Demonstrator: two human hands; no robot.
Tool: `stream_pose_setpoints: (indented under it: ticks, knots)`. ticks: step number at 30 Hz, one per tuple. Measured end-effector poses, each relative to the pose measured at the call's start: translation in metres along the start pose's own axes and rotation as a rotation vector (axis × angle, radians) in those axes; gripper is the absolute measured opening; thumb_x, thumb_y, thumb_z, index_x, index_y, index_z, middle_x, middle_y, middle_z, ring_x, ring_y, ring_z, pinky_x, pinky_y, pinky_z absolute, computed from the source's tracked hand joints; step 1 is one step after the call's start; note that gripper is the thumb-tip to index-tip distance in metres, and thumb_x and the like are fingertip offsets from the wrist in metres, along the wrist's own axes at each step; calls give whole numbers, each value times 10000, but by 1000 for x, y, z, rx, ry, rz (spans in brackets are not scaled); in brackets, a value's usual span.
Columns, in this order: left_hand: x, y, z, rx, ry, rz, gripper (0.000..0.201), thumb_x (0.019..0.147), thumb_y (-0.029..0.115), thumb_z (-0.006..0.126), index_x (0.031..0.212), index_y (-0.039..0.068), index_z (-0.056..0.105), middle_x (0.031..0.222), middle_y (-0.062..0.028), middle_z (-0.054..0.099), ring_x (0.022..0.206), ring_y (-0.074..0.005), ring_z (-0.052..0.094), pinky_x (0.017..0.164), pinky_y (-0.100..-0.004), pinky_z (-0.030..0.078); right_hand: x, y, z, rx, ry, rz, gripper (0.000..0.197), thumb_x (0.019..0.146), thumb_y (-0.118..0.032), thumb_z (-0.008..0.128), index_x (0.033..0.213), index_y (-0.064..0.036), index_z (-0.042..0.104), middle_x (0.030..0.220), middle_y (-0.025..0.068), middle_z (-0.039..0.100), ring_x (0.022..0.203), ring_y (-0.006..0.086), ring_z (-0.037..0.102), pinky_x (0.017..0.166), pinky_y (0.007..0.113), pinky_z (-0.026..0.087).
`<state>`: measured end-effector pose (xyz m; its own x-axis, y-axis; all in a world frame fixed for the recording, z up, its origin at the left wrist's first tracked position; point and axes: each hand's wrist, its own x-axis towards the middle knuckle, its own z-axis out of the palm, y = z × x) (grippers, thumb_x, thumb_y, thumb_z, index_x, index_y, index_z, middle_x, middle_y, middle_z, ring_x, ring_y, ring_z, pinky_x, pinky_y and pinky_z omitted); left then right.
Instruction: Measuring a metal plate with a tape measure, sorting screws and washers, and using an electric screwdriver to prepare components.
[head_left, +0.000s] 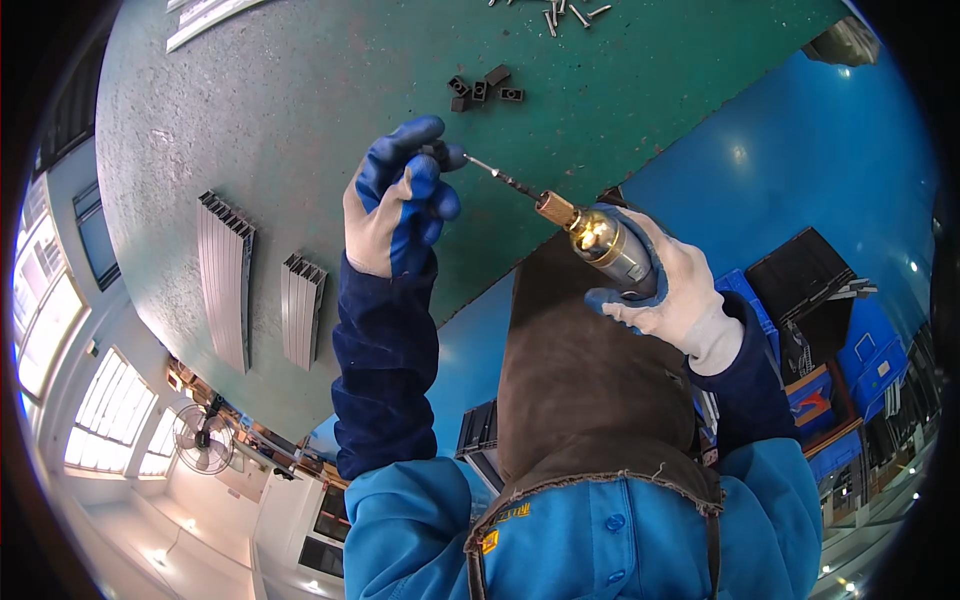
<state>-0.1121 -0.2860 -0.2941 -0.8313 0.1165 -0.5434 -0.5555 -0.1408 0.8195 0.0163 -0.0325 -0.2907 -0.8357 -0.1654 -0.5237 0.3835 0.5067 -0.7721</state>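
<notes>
My left hand, in a white glove with blue coating, pinches a small black block between thumb and fingers above the green table. My right hand, gloved the same way, is wrapped round the body of a power screwdriver with a brass-coloured collar and a lit front. Its long bit points left, toward the block, and carries a bright metal screw at the end. The screw's tip is close to my left fingers; I cannot tell whether it touches the block.
Several loose black blocks lie on the green table beyond my hands, with several screws farther off. Two bundles of metal profiles lie at the left. The table edge runs diagonally; blue bins stand on the right.
</notes>
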Motion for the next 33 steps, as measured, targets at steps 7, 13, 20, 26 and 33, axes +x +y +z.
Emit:
stream_pose_setpoints:
  ticks: [7,13,20,26,33]
  knots:
    - [-5,-3,0,53,-27,21,389,849,166,698,1171,-39,628,930,-175,692,567,-121,583,510,-175,429,3,-3,1,-106,-38,12,854,633,-213,846,1384,-202,440,1012,99,693,829,289,691,734,354,543]
    - [-7,-10,-9,197,-51,111,392,811,108,733,1160,-40,635,938,-160,691,602,-128,588,540,-194,448,5,-11,-3,-244,-84,43,838,665,-262,830,1396,-199,426,1005,105,690,841,293,688,755,354,541]
    - [-25,-14,-23,1101,-191,198,409,656,41,777,1054,86,693,983,-90,679,730,-204,629,645,-258,517,0,-7,-10,-456,-312,145,811,708,-361,799,1401,-179,419,1008,116,686,849,290,682,770,360,538]
    - [-10,-17,-19,1573,-278,634,363,634,79,793,976,161,705,1072,-59,615,882,-237,604,707,-311,536,-2,-2,4,-498,-355,195,794,731,-396,781,1400,-164,419,996,117,683,844,276,679,762,356,539]
    - [7,-13,-29,1556,-556,637,336,610,108,810,922,167,701,1099,-52,561,943,-244,559,738,-360,541,2,-7,7,-609,-304,156,764,751,-393,770,1391,-152,430,1003,117,677,856,262,675,763,351,539]
